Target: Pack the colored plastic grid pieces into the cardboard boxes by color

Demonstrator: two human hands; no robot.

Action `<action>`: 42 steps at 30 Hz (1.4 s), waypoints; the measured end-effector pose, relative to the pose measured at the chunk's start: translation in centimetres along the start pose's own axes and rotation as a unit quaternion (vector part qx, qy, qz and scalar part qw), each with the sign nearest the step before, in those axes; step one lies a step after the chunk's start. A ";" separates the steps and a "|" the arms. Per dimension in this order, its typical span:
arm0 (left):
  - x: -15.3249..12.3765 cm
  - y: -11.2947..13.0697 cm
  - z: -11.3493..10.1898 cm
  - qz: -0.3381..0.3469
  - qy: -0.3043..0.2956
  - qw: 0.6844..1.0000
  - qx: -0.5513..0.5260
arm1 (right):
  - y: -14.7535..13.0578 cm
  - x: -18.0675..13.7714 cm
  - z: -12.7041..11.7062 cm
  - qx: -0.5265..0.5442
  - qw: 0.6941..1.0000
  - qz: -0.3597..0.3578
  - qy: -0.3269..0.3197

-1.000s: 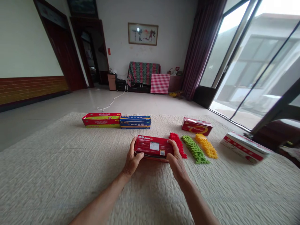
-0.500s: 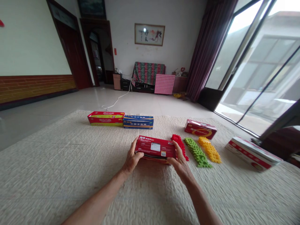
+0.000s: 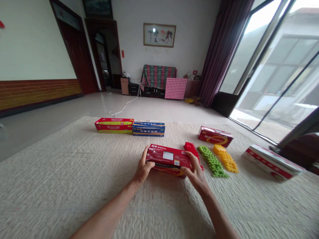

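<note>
I watch left hand (image 3: 142,171), right hand (image 3: 197,174) | both grasping red box (image 3: 158,157) at opposite ends | likely for balanced support

The right hand (image 3: 196,172) partly hides the red lattice strip (image 3: 190,147).

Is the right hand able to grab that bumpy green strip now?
Probably not right away: the right hand grips one end of the nearest red box. Otherwise, the green strip looks reachable, lying close beside that hand with nothing on top.
</note>
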State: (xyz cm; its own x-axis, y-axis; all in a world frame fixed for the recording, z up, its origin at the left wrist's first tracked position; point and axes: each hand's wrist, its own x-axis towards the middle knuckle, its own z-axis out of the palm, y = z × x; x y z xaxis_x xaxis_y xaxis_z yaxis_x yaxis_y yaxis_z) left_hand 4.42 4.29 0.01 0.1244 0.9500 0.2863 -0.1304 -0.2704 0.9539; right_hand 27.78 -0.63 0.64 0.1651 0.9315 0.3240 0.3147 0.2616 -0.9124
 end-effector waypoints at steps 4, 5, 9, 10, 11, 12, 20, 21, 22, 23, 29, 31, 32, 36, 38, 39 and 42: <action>-0.2 0.3 0.2 -0.004 0.001 1.000 0.004 | -0.4 -0.2 -0.2 0.013 1.000 0.005 0.010; -0.2 0.4 0.3 -0.002 -0.004 1.000 0.005 | -0.6 -0.2 -0.2 0.019 1.000 0.014 0.017; -0.5 0.4 0.7 0.017 -0.030 0.999 0.003 | -1.0 0.2 -0.1 0.027 0.993 0.039 0.105; -0.6 0.2 0.8 0.020 -0.031 0.999 0.005 | -1.0 0.3 0.1 0.019 0.991 0.032 0.131; -0.6 0.1 0.8 0.023 -0.029 0.999 0.006 | -0.9 0.4 0.2 0.011 0.988 0.020 0.152; -0.6 -0.1 0.8 0.026 -0.026 0.999 0.009 | -0.9 0.5 0.4 0.008 0.986 0.008 0.167; -0.6 0.3 0.6 0.082 -0.053 0.995 0.030 | -1.2 0.7 1.2 -0.004 0.980 -0.014 0.197; -0.6 0.4 0.6 0.085 -0.052 0.994 0.036 | -1.3 0.7 1.2 -0.003 0.980 -0.015 0.198; -0.6 0.4 0.5 0.088 -0.051 0.994 0.042 | -1.4 0.7 1.2 -0.001 0.980 -0.013 0.200; -0.7 0.4 0.5 0.092 -0.048 0.993 0.049 | -1.4 0.8 1.2 0.001 0.979 -0.009 0.202; -0.7 -0.1 0.4 0.125 -0.024 0.988 0.089 | -0.8 1.1 1.4 0.043 0.974 0.006 0.220; -0.7 -0.3 0.4 0.134 -0.016 0.986 0.096 | -0.6 1.3 1.1 0.072 0.974 0.024 0.216; -0.7 -0.3 0.4 0.139 -0.013 0.985 0.099 | -0.5 1.4 0.8 0.085 0.973 0.035 0.211; -0.9 -0.3 0.6 0.160 -0.013 0.979 0.124 | 0.0 2.3 -0.1 0.139 0.967 0.066 0.204; -1.0 -0.2 0.6 0.169 -0.021 0.975 0.142 | 0.3 2.7 -0.3 0.152 0.961 0.063 0.221; -1.0 -0.2 0.7 0.174 -0.023 0.973 0.150 | 0.4 3.0 -0.4 0.162 0.957 0.059 0.233; -1.0 -0.1 0.7 0.185 -0.025 0.969 0.162 | 0.8 3.4 -0.2 0.211 0.940 0.053 0.263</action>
State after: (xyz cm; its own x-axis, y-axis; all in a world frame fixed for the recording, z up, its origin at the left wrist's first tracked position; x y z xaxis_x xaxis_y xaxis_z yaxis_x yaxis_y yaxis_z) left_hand 5.01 3.23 -0.35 0.1765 0.7717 0.6110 0.1400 -0.6341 0.7605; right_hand 28.78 2.69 1.01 0.6482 0.7336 0.2043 -0.1092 0.3551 -0.9284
